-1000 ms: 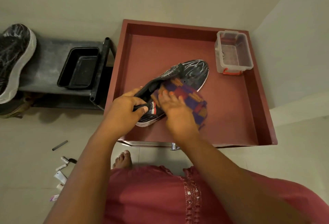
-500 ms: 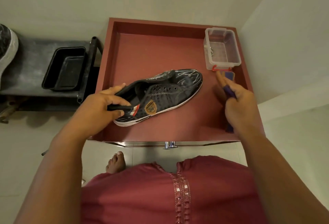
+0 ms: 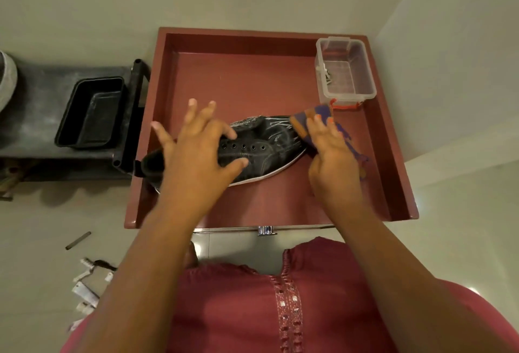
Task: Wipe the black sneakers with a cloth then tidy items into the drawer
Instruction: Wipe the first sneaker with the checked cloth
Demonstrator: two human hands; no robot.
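One black sneaker with a white sole edge lies in the open red drawer, toe pointing right. My left hand rests on its laced middle with fingers spread and the thumb against its side. My right hand holds the purple and orange cloth against the sneaker's toe. Part of the cloth trails out under that hand to the right. At the far left edge shows a sliver of the second sneaker, sitting on the grey shelf.
A clear plastic box stands in the drawer's back right corner. On the grey shelf left of the drawer sits a black tray. Small white tubes and a dark stick lie on the floor at lower left.
My right hand brought the cloth from the drawer's right side back to the sneaker's toe. My left hand let go of the heel and now lies spread over the sneaker's middle.
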